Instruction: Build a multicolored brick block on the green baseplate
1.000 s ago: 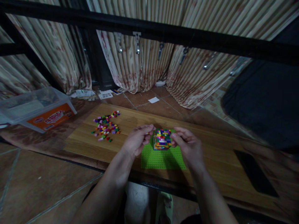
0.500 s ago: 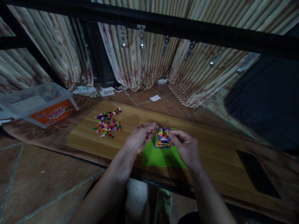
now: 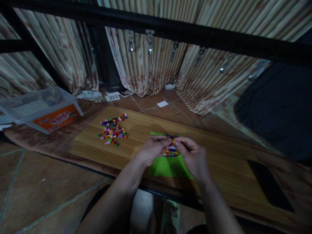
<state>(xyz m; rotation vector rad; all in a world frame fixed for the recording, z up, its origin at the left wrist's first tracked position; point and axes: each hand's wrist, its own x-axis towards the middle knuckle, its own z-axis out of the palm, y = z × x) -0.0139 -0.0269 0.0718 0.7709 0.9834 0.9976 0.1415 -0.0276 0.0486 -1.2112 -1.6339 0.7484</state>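
Observation:
A small block of stacked coloured bricks stands on a green baseplate on a low wooden board. My left hand and my right hand meet over this brick block, fingers curled and pinched around its top, covering most of it. A loose heap of small coloured bricks lies on the board to the left, well apart from my hands.
A clear plastic box with an orange label sits at the far left. A black frame bar crosses overhead in front of striped curtains. A dark flat object lies on the board at right. Papers litter the tiled floor behind.
Both hands have closed in from the sides of the brick block to its top, now hiding most of it. The view shifted slightly.

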